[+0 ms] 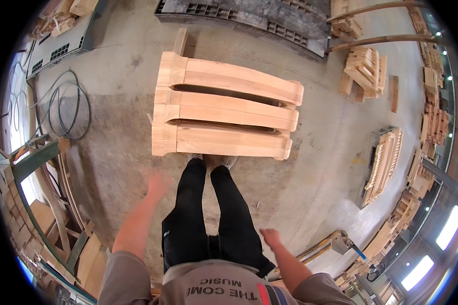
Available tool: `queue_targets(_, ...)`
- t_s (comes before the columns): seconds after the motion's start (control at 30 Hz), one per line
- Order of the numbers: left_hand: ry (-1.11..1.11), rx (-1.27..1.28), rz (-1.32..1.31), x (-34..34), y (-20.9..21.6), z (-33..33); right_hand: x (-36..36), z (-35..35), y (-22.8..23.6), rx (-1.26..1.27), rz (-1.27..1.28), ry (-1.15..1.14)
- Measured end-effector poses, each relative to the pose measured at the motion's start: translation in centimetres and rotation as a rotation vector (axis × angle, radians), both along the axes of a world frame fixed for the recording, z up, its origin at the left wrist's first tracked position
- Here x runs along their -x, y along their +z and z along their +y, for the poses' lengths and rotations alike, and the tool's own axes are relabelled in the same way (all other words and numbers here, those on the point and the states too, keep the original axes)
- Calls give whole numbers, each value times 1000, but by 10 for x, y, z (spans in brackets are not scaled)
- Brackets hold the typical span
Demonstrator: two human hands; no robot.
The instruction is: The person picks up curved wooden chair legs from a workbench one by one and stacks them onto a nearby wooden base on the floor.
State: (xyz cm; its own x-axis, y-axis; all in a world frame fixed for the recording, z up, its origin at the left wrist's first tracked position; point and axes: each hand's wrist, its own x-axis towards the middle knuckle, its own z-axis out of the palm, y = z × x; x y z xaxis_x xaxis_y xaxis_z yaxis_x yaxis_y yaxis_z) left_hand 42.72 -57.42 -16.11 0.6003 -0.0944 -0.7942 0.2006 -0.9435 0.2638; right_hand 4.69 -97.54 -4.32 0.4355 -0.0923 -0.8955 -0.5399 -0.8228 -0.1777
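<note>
Three long shaped pieces of light wood (234,141) lie side by side just beyond my feet, with dark slots between them and thicker block-like left ends. A short wooden strip (180,41) sticks out behind their far left corner. My left hand (159,185) hangs below the near left end of the pieces, apart from them; motion smears its fingers. Beside my right leg is my right hand (271,237), its fingers curled in, with nothing seen in it. Neither hand touches the wood.
A dark pallet (259,25) lies at the far side. A grey pallet (61,51) carries wood at far left, near a coiled hose (68,109). Wood stacks (366,73) and a loaded pallet (384,165) stand on the right. A green-framed rack (38,160) stands close on my left.
</note>
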Motion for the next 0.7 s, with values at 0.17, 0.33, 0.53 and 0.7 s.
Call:
queue_targets(0.17,263,63,162,35,109,-5,56,60,57,-49,243,-78)
queue_targets(0.33,489,154,152,54,145,24,40,52,63,17,-138,-328)
queue_targets(0.53,682,260,-24,108,174,72,7,57,76,-87,-176,-1201)
queue_targets(0.7,758,185,6,211,197,111,55,91,59,-148,-296,-1112)
